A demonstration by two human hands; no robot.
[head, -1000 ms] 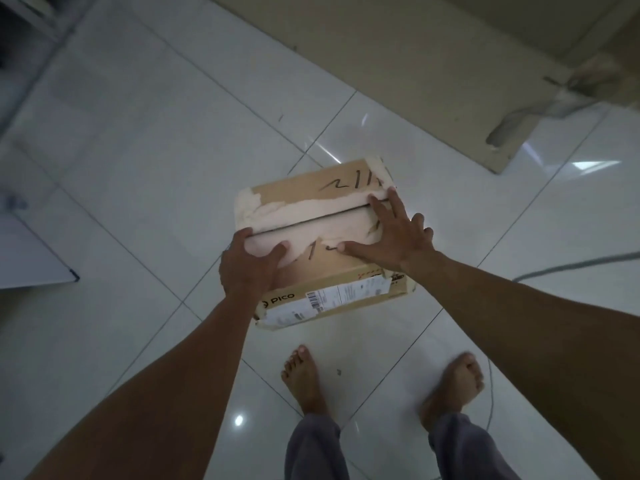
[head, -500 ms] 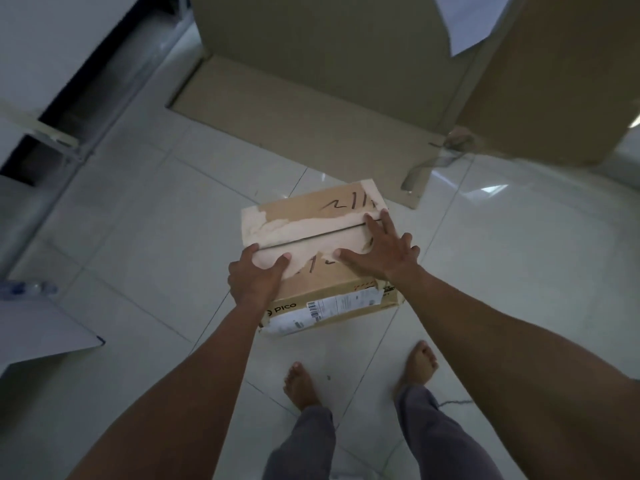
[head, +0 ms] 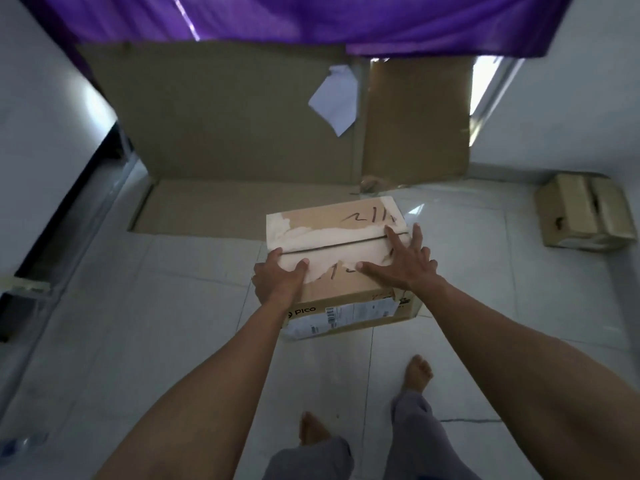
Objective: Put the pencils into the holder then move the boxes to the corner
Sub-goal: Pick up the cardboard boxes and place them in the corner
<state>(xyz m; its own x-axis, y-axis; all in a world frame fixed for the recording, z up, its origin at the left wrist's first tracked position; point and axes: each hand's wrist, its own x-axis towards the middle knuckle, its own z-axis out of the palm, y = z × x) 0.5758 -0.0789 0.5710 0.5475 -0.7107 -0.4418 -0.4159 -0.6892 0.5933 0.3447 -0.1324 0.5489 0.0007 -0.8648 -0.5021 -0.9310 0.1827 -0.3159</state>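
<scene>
The box (head: 332,221) is held out in front of the person, above the tiled floor (head: 166,341). It is close to where the big cardboard sheet (head: 242,109), leaning on the far wall, folds out onto the tiles. The left hand (head: 278,282) has its grip closed on the box's near left edge, thumb on top and fingers curled round the side. The right hand (head: 401,268) is not gripping: it lies flat on the top with straight, spread fingers, pressing down. The underside is hidden, but the box looks lifted clear of the floor.

A second box (head: 585,216) sits far right against the wall, which is probably the corner to aim for. No pencils or holder are in view.

This looks like the carrying step. One closed grip seems to bear most of the load while the flat hand only steadies it. It would be safer to slide the right fingers under the right edge before lowering. The top has an open seam and torn tape, so press near the edges rather than the middle. Keep the box level and step wide of the sheet's floor edge. Set it down just beside the other box, clear of the bare foot (head: 417,374).
</scene>
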